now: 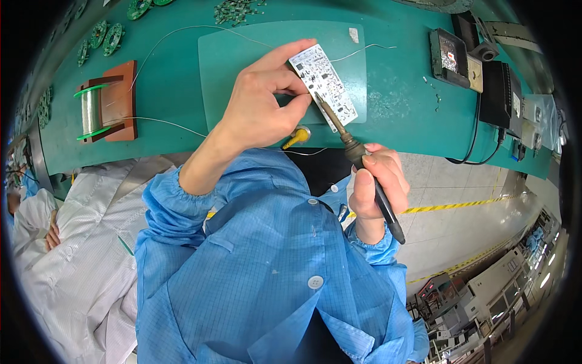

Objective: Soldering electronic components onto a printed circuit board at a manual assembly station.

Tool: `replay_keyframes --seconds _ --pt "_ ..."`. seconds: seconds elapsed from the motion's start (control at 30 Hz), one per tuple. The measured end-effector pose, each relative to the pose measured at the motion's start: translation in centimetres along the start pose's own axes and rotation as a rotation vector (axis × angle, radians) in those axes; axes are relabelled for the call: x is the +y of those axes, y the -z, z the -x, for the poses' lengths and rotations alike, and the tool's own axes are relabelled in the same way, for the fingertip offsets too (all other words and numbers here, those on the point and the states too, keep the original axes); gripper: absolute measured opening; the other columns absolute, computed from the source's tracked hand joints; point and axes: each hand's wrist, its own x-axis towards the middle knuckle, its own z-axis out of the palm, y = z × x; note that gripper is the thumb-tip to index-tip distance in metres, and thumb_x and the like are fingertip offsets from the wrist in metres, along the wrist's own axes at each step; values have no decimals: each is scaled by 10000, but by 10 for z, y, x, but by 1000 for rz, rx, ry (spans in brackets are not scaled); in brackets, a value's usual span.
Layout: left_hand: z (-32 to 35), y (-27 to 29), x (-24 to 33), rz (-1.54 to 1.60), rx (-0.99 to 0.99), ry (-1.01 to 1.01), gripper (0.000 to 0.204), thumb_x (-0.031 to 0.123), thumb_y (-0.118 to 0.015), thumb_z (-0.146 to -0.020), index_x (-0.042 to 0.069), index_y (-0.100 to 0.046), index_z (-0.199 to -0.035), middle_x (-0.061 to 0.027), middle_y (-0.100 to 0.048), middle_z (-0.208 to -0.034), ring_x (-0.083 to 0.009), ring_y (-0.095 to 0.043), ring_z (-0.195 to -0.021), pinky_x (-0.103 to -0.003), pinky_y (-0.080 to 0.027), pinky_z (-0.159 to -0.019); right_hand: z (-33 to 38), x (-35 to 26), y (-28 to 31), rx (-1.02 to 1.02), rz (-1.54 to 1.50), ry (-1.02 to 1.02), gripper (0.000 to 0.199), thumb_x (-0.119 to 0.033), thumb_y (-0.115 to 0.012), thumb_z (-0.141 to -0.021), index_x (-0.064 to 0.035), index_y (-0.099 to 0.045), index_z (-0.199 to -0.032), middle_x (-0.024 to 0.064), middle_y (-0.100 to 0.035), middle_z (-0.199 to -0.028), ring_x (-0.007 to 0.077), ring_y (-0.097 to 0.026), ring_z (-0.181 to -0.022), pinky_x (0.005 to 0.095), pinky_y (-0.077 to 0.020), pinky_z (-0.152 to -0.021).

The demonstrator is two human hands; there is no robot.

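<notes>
My left hand (267, 94) grips a white circuit board (330, 85) by its left edge, fingers bent around it. Many small dark parts dot the board, which is held tilted above a translucent mat (227, 67). In my right hand (382, 182) is a soldering iron (357, 155) with a black handle, and its tip meets or hovers just over the board's lower left part; I cannot tell which. Thin solder wire (176, 30) runs from a spool (92, 112) on a brown stand (124, 100) and passes behind my left hand.
Several round green boards (113, 39) and a pile of small boards (236, 11) lie at the back. To the right stand a dark tray (448, 54), an iron holder (485, 48) and a black box (503, 94) with cables. A person in white (91, 242) is at left.
</notes>
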Motion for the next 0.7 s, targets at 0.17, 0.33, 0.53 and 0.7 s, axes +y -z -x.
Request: replay_keyframes --seconds 0.17,0.33,0.53,0.7 --pt "1 3 1 -21 -17 -24 171 -81 -585 -710 -41 -667 -856 -182 -523 -1274 -182 -645 -891 -275 -561 -744 11 0 -11 227 -156 -96 235 -140 -627 -832 39 -587 -979 158 -632 -772 254 -594 -631 392 -507 -680" --pt "1 0 -2 13 31 18 136 -66 -579 -709 -47 -664 -813 -171 -604 -1156 -208 -668 -836 -281 -568 -701 -24 9 -28 -94 301 -38 497 -18 -734 -687 2 -534 -1141 206 -607 -1074 345 -592 -987 380 -471 -850" --pt "5 -6 1 59 130 89 113 -35 -600 -744 -35 -657 -842 -138 -638 -1074 -193 -667 -808 -272 -560 -661 -22 14 -37 -88 313 -121 539 10 -739 -680 12 -503 -1164 218 -571 -1157 306 -590 -1047 355 -476 -876" --pt "7 -14 20 111 165 300 211 4 -636 -736 -24 -600 -942 -93 -650 -898 -163 -648 -766 -261 -537 -640 -16 20 -38 -5 162 -192 577 26 -719 -712 25 -436 -1216 234 -543 -1184 299 -544 -1135 385 -455 -950"
